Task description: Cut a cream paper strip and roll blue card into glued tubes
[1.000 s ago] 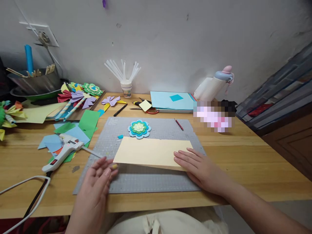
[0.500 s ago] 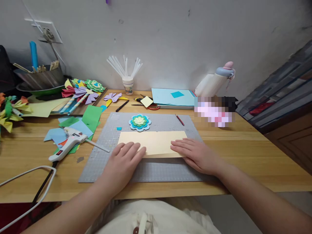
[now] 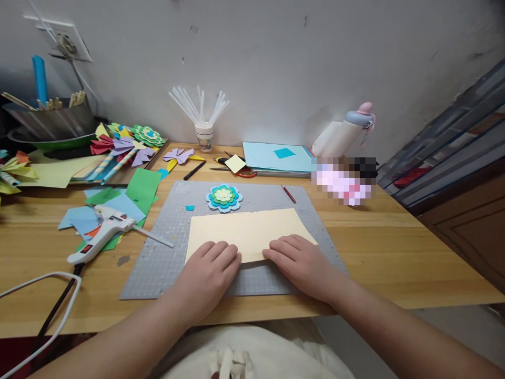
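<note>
A cream sheet of paper [image 3: 248,231] lies on the grey cutting mat [image 3: 153,268]. My left hand [image 3: 211,276] grips its near edge left of centre, fingers pressed together on top and the thumb hidden. On the same edge, further right, my right hand [image 3: 303,266] is closed in the same way. The near edge is slightly raised between the two hands. Just beyond the sheet lies a layered paper flower [image 3: 224,198] in blue, green and cream. To its left is a small blue paper scrap [image 3: 190,208].
A white glue gun [image 3: 104,231] rests on green and blue paper at the left. Behind the mat are a black pen [image 3: 194,170], scissors, a blue paper stack [image 3: 276,158] and a cup of glue sticks [image 3: 204,138]. A red pencil [image 3: 289,194] lies at the mat's right.
Both hands have moved nearer to me along the sheet, and the right hand has also moved left. More of the cream sheet shows beyond the fingers. The view has shifted slightly.
</note>
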A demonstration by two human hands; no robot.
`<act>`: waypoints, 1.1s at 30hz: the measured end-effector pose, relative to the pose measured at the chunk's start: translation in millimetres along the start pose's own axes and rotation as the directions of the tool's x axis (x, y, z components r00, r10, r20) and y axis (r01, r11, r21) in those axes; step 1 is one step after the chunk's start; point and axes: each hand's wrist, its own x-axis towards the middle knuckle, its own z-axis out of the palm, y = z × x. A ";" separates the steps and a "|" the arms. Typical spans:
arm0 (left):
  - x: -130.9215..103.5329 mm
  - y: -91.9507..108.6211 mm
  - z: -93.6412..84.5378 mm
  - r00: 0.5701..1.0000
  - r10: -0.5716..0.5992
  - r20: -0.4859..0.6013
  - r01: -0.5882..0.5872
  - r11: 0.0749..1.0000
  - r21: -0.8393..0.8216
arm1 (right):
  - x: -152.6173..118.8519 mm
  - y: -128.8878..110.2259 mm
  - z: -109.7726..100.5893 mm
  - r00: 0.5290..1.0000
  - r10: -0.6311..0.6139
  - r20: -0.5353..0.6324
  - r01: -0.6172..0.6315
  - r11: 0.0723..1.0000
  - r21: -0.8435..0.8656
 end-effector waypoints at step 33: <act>31.0 12.1 -1.9 0.985 -0.050 0.163 0.082 0.977 -0.198 | 7.9 -4.1 -12.2 0.806 0.578 0.125 -0.579 0.815 -0.030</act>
